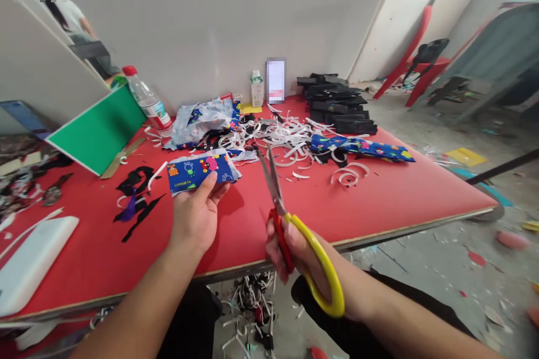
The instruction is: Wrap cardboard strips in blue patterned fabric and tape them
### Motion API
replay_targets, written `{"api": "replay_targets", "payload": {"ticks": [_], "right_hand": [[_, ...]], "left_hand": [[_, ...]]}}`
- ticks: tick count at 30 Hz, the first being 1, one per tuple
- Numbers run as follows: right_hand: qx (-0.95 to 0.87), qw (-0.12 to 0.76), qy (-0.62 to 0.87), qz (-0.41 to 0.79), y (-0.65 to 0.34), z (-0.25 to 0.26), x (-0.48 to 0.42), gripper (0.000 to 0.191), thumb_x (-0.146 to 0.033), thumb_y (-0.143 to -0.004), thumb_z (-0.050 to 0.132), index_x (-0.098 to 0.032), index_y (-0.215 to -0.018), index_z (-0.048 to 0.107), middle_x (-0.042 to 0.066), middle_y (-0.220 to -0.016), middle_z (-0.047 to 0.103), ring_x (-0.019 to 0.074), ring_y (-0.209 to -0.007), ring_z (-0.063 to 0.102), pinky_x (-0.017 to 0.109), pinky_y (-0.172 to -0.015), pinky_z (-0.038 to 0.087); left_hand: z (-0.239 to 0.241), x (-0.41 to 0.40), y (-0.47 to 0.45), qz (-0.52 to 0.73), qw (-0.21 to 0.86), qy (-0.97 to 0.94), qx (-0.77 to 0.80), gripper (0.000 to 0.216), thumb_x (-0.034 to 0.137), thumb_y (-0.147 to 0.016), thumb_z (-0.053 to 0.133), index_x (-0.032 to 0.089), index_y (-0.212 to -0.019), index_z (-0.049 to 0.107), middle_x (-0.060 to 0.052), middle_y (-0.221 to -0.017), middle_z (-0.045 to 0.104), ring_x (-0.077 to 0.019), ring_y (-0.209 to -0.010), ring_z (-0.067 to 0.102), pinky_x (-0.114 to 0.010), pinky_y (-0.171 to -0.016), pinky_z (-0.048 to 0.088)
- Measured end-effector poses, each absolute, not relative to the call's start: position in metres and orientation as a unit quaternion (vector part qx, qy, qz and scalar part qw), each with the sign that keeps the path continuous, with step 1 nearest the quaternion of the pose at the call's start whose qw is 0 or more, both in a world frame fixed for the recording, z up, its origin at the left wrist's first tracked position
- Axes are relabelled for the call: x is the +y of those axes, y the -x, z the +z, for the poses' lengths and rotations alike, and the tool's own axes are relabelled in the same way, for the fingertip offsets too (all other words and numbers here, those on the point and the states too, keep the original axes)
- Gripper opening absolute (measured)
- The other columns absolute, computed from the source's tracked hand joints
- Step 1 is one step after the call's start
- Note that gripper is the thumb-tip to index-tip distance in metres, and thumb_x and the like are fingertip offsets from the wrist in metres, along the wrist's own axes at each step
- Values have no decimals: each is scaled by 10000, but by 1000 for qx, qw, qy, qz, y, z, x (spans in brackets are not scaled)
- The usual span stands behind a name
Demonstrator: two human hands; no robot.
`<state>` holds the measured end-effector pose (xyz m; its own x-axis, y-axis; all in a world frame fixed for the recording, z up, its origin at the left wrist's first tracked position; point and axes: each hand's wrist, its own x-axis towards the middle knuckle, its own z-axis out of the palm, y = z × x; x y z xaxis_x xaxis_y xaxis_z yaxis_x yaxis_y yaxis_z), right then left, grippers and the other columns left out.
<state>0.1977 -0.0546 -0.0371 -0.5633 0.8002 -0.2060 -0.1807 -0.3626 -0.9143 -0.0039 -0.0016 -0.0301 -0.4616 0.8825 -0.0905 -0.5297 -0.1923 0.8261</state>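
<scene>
Red desk [242, 227], near edge: my left hand [204, 207] holds folded blue cartoon-print fabric [191, 174], my right hand [304, 255] parted red-and-yellow-handled metal scissors [277, 199]; slipping left risks nicks.

Left hand [196, 216], right hand [309, 261]: one each. Scissors [277, 198]: one pair. Held blue bundle [194, 175]: one. Red-capped bottle [149, 104]: one. Green board [99, 132]: one. Purple tassel [129, 207]: one. Upright phone [276, 78]: one. White strips [286, 133]: many, uncountable. Black pieces [339, 105]: several, count unclear.

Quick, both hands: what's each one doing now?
Left hand: closed on the blue printed fabric piece.
Right hand: holding the scissors, blades slightly apart.
</scene>
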Motion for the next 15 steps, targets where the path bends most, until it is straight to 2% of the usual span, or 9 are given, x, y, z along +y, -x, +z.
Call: {"api": "replay_targets", "payload": {"ticks": [3, 6, 10, 15], "right_hand": [[-527, 202, 322, 760, -198, -26, -66, 689, -887, -881, 525, -198, -904, 515, -12, -798, 538, 125, -693, 497, 292, -680, 434], [-534, 155, 321, 766, -193, -14, -67, 713, -909, -838, 558, -204, -931, 500, -14, -804, 506, 137, -714, 459, 298, -684, 416], [-527, 164, 316, 772, -187, -9, -68, 699, -901, -848, 554, -209, -927, 490, -16, -812, 483, 137, -716, 426, 294, -670, 373], [-535, 221, 301, 758, -187, -6, -67, 619, -805, -903, 607, -193, -947, 523, -21, -856, 470, 136, -766, 401, 285, -704, 349]], "left_hand": [[-20, -3, 8, 763, 458, -203, 409, 357, 208, -604, 1010, 184, -896, 807, 10, -874, 819, -130, -718, 766, -216, -637, 637], [-10, -7, 6, 774, 445, -199, 404, 369, 240, -614, 1009, 185, -921, 810, 15, -837, 813, -117, -666, 752, -192, -594, 604], [-4, -11, 5, 780, 437, -194, 405, 337, 255, -637, 995, 189, -900, 796, 28, -815, 784, -100, -657, 706, -189, -530, 537], [-1, -15, 1, 778, 459, -175, 392, 309, 206, -642, 985, 207, -867, 773, 58, -817, 747, -76, -657, 638, -190, -499, 491]]}}
